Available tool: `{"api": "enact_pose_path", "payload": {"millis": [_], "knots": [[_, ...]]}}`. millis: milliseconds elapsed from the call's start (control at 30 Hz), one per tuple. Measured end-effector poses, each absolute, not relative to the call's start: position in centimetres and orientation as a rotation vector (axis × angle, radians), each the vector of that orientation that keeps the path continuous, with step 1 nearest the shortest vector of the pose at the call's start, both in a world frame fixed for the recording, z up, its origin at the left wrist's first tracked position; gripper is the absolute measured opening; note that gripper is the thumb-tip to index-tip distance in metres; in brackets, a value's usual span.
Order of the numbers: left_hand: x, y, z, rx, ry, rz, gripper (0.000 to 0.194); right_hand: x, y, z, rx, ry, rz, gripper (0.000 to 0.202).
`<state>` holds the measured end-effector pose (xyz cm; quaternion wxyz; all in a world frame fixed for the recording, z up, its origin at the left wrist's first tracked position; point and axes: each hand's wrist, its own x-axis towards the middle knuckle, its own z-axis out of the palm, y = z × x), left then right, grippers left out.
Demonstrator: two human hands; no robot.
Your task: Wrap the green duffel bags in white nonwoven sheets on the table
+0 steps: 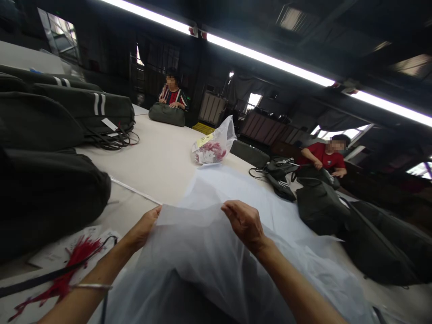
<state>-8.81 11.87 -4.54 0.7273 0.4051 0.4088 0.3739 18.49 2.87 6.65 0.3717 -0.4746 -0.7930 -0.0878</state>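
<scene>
A large translucent white plastic bag [202, 234] spreads across the lower middle, with a dark shape showing through near the bottom edge. My left hand [146, 227] is closed on the bag's upper left edge, its fingertips partly behind the plastic. Farther right, my right hand [245, 222] pinches the same edge between thumb and curled fingers. The stretch of edge between the two hands is held up. Under and beyond it lie more white sheets [243, 189] on the table.
Dark bags [111, 108] with white stripes are piled at left, others [320, 204] at right. Tags with red strings [72, 265] lie lower left. A clear bag of red-stringed tags [212, 150] stands on the pale table [162, 148]. Two people [172, 96] [326, 157] handle dark bags beyond.
</scene>
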Motion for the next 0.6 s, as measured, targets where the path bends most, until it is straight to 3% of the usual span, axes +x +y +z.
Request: {"api": "enact_pose_path", "payload": {"millis": [200,433,533,600], "knots": [[-9.6,8.9,-6.2,0.831,0.929,0.858,0.048,20.9,7.9,5.2,-1.558,-2.072,-0.108,0.026],[-11.6,7.1,-7.5,0.742,0.821,0.797,0.059,21.8,9.8,1.4,-1.748,-1.77,0.499,0.026],[-13.0,6.4,-7.5,0.772,0.75,0.813,0.075,21.7,9.9,1.0,-1.758,-1.731,0.628,0.025],[-13.2,6.1,-7.1,0.91,0.84,0.803,0.069,21.7,10.0,1.2,-1.769,-1.725,0.655,0.025]]}}
